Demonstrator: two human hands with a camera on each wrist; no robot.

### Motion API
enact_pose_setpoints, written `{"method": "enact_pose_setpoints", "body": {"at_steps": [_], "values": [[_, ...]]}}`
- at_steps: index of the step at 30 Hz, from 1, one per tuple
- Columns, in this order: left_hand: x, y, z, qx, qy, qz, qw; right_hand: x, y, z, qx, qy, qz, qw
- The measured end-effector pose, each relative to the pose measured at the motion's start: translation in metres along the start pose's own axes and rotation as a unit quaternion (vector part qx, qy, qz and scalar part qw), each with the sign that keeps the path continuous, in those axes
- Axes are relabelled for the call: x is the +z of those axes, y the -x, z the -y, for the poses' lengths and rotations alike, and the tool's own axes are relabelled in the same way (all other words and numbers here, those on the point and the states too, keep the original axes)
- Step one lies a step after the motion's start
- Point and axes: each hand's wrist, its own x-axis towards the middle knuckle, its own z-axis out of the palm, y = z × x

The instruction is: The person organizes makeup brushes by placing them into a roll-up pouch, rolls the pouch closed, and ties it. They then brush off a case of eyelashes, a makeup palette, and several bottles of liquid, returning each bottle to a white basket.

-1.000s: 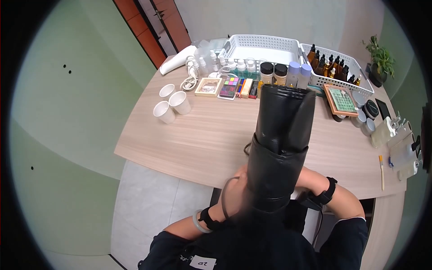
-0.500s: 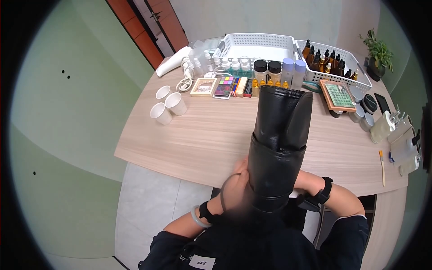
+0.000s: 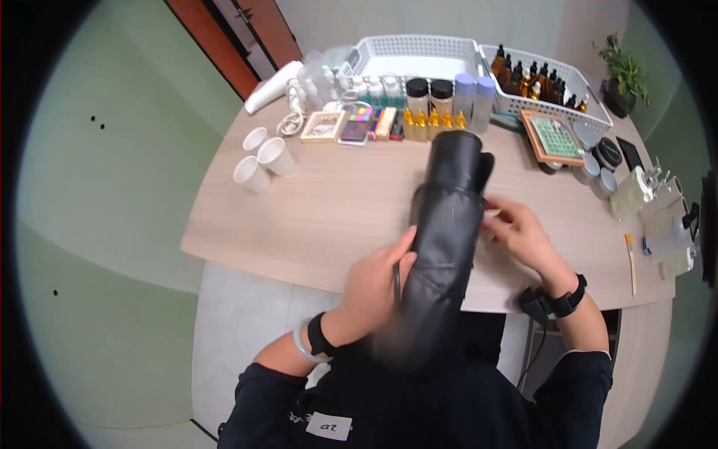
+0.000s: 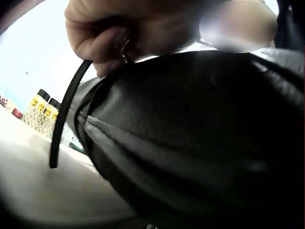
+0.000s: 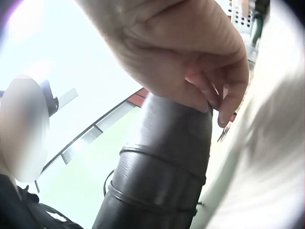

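A black leather-like roll [image 3: 447, 243] is held tilted above the table's front edge, wrapped by bands visible in the right wrist view. My left hand [image 3: 366, 288] grips its left side, thumb along it. In the left wrist view, a dark strap [image 4: 66, 119] hangs beside the curled fingers of my left hand [image 4: 128, 33], against the roll [image 4: 190, 129]. On the roll's right side, my right hand [image 3: 527, 238] has bent fingers at its edge. The right wrist view shows thumb and fingertips of my right hand [image 5: 190, 52] pinching the edge of the roll [image 5: 164, 148].
White cups [image 3: 275, 156] stand on the left of the table [image 3: 299, 224]. Along the back are bottles [image 3: 417, 94], palettes [image 3: 354, 126] and white baskets [image 3: 419, 46]. Pump bottles [image 3: 634, 193], a brush [image 3: 630, 262] and jars [image 3: 603, 183] lie or stand at the right.
The roll has tilted, its top leaning right and its lower end shifting left. My right hand has come out from behind it and up to its right side.
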Motion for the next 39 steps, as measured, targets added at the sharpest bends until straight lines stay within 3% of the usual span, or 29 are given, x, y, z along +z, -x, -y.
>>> {"method": "enact_pose_setpoints", "body": {"at_steps": [2,5,6,8,10,11,16,18,19,22,28,30,31,32,33,34,35,36,37,39], "values": [[-0.002,-0.009,-0.010,0.024,-0.058,0.038,0.997,0.001,0.014,0.011,-0.133,-0.027,-0.214,0.967],[0.004,-0.023,-0.017,0.062,-0.050,0.058,0.995,-0.002,0.040,0.038,-0.169,0.052,-0.134,0.975],[0.006,-0.029,-0.021,0.096,-0.020,0.063,0.993,0.004,0.042,0.040,-0.165,0.051,-0.131,0.976],[0.006,-0.037,-0.036,0.114,-0.074,0.101,0.986,0.014,0.045,0.042,-0.180,-0.005,0.001,0.984],[0.007,-0.048,-0.045,0.182,-0.083,0.130,0.971,0.015,0.040,0.040,-0.179,-0.006,0.021,0.984],[0.010,-0.053,-0.050,0.219,-0.084,0.102,0.967,0.014,0.036,0.036,-0.181,-0.005,0.042,0.983],[0.028,-0.073,-0.068,0.275,-0.120,0.134,0.944,0.015,0.032,0.020,-0.209,-0.093,-0.007,0.973],[0.037,-0.079,-0.070,0.331,-0.080,0.160,0.927,0.013,0.037,0.021,-0.216,-0.114,-0.042,0.969],[0.043,-0.080,-0.071,0.332,-0.081,0.157,0.927,0.009,0.035,0.013,-0.251,-0.064,-0.026,0.965],[0.056,-0.080,-0.072,0.355,-0.054,0.147,0.922,0.008,0.038,0.003,-0.257,-0.008,-0.052,0.965],[0.055,-0.087,-0.077,0.351,-0.016,0.132,0.927,0.016,0.036,-0.006,-0.273,-0.067,-0.092,0.955],[0.042,-0.087,-0.083,0.321,-0.002,0.027,0.947,0.010,0.037,-0.002,-0.236,-0.204,-0.009,0.950],[0.034,-0.082,-0.079,0.322,-0.005,0.026,0.946,0.010,0.037,0.001,-0.277,-0.172,-0.051,0.944],[0.026,-0.073,-0.072,0.271,-0.042,-0.024,0.961,0.006,0.039,0.004,-0.283,-0.173,-0.052,0.942],[0.023,-0.066,-0.067,0.220,-0.078,-0.074,0.969,0.001,0.043,0.007,-0.201,-0.198,-0.037,0.959],[0.026,-0.056,-0.062,0.225,-0.083,-0.074,0.968,-0.001,0.045,0.008,-0.117,-0.223,-0.021,0.968],[0.030,-0.042,-0.056,0.099,-0.046,0.035,0.993,0.002,0.044,0.004,-0.131,-0.240,-0.038,0.961],[0.032,-0.033,-0.052,-0.033,-0.005,0.141,0.989,0.005,0.045,0.004,-0.134,-0.240,-0.036,0.961],[0.035,-0.029,-0.052,-0.033,-0.007,0.137,0.990,0.007,0.045,0.005,-0.130,-0.244,-0.045,0.960],[0.045,-0.026,-0.055,0.038,0.001,0.095,0.995,0.010,0.047,0.013,-0.150,-0.205,-0.074,0.964]]}}
